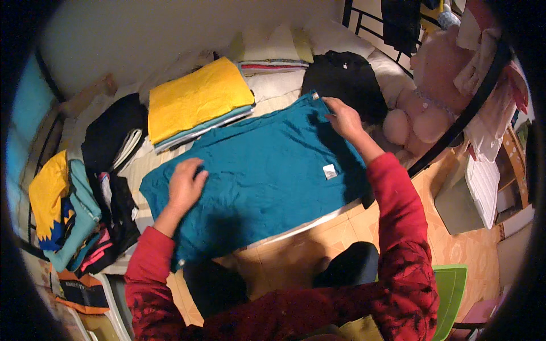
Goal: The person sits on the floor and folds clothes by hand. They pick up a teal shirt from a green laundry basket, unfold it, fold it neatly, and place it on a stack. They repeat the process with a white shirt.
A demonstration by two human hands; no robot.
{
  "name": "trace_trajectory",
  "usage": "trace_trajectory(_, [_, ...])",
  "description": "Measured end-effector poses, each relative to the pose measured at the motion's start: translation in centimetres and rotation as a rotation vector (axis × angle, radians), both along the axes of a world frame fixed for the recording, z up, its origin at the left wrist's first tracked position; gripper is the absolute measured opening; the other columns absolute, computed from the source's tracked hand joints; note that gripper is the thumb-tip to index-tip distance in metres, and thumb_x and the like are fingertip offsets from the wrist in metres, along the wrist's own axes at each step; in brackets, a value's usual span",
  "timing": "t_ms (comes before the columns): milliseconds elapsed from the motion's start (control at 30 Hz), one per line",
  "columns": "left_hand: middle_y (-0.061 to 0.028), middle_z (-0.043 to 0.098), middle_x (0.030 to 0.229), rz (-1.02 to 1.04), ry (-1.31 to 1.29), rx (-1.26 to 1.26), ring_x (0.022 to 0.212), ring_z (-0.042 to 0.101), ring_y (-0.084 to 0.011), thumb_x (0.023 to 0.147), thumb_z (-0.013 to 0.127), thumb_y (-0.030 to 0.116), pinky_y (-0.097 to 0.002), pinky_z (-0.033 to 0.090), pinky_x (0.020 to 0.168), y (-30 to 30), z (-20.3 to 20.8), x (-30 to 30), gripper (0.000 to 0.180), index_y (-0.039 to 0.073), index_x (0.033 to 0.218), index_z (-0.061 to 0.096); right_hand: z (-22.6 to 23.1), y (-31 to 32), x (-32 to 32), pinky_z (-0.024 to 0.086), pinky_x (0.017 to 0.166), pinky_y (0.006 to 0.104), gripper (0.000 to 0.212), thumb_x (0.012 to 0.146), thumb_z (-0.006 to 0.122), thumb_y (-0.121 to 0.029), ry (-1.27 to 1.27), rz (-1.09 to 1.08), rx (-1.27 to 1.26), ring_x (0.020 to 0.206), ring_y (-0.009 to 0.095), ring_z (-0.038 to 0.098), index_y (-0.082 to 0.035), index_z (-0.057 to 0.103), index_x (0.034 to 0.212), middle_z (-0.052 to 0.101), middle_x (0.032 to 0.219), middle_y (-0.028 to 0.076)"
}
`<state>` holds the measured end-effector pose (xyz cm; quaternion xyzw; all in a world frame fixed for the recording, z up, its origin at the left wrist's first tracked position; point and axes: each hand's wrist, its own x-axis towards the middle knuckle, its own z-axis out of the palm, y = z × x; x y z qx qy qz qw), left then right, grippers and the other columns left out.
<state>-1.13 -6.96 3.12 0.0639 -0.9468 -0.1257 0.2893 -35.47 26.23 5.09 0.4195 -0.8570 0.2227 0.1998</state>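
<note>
A teal garment (256, 165) is spread out flat on the bed in front of me, with a small white tag near its right side. My left hand (186, 184) is over its left part, fingers apart and holding nothing; whether it touches the cloth is hard to tell. At the garment's far right corner is my right hand (343, 118), fingers stretched toward the edge and the thumb apart from them. Just beyond the garment lies a folded stack with a yellow cloth (199, 99) on top. A black folded garment (344, 82) rests past my right hand.
Dark folded clothes (116, 131) and a heap of yellow, teal and pink clothes (82, 207) lie at left. A pink plush toy (424, 113) sits at right by the black bed frame (469, 108). A lidded bin (466, 193) and a green chair (450, 295) stand on the tiled floor.
</note>
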Motion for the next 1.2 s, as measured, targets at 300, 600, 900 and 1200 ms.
trace_trajectory(300, [-0.0127,0.066,0.096,0.328,-0.301,-0.009,0.094,0.060,-0.0335,0.080,0.071,0.035,-0.0426,0.049,0.079,-11.3,-1.7,-3.0,0.033,0.007,0.097,0.068,-1.3,-10.2,-8.6,0.047,0.095,0.0392,0.056,0.074,0.063,-0.005,-0.077,-0.046,0.496,0.115,0.031,0.057,-0.014,0.056,0.129,0.058,0.127,0.012])
trace_trajectory(600, [-0.0142,0.061,0.079,0.219,-0.164,-0.268,0.082,0.059,-0.0345,0.078,0.067,0.016,-0.0460,0.048,0.071,-13.1,-4.0,-4.2,0.015,0.005,0.076,0.058,-2.4,-11.2,-10.4,0.051,0.079,0.0446,0.022,0.079,0.053,-0.004,0.145,-0.039,0.208,0.091,0.036,0.063,-0.011,0.067,0.095,0.063,0.095,0.016])
trace_trajectory(900, [-0.0154,0.061,0.076,0.294,-0.043,-0.219,0.077,0.059,-0.0358,0.086,0.063,0.024,-0.0478,0.047,0.067,-11.7,-4.0,-4.1,0.021,0.005,0.078,0.056,-2.3,-10.1,-10.7,0.049,0.085,0.0430,0.032,0.079,0.066,-0.011,-0.013,0.049,-0.044,0.101,0.037,0.060,-0.011,0.063,0.111,0.063,0.107,0.016])
trace_trajectory(1200, [-0.0134,0.061,0.085,0.156,0.076,-0.250,0.082,0.058,-0.0340,0.079,0.071,0.024,-0.0444,0.045,0.071,-9.3,-2.7,-5.7,0.023,0.005,0.086,0.060,-1.9,-1.3,-5.1,0.052,0.075,0.0453,0.054,0.085,0.056,-0.058,-0.335,-0.401,0.165,0.089,0.037,0.065,-0.006,0.071,0.091,0.069,0.091,0.018])
